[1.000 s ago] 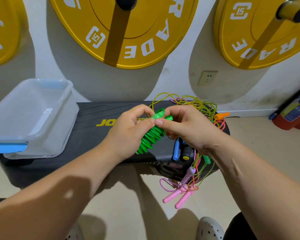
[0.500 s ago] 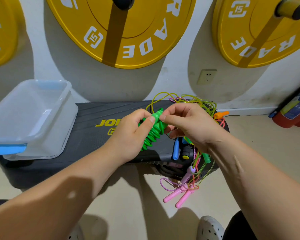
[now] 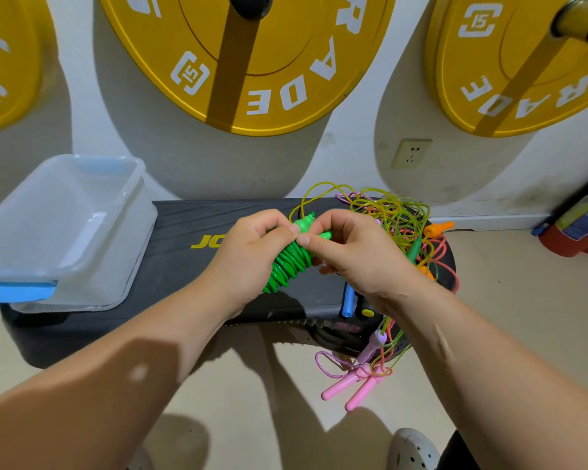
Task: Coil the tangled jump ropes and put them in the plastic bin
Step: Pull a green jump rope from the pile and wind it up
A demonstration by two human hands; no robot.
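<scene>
Jump ropes update: one nearly sorted, loads to go. The green rope (image 3: 291, 262) is wound into a tight, fat bundle around its own handles and is being held just above the black step (image 3: 180, 259), roughly mid-way along it. Looks to me like the winding is basically finished and the loose end at the top is getting tucked so it doesn't spring apart. It's not in the bin (image 3: 134, 239) yet, though. The bin sits on the left end of the step, well apart from the hands, and I can't see any rope inside it.

Everything else is a mess. The tangle (image 3: 398, 218) of yellowish and pink cords is heaped on the right end of the step, with an orange handle (image 3: 438, 228) poking out the far side, a blue handle (image 3: 348, 300) near the front edge and pink handles (image 3: 350, 388) dangling off the front over the floor. So several ropes haven't been touched, I'd guess.

Hands: the left hand (image 3: 252, 252) is wrapped round the left side of the bundle, fingers curled, thumb tip up by the top end. The right hand (image 3: 357, 252) comes in from the other side, thumb and forefinger pinching right at the top of the bundle, with the other fingers tucked behind.
</scene>
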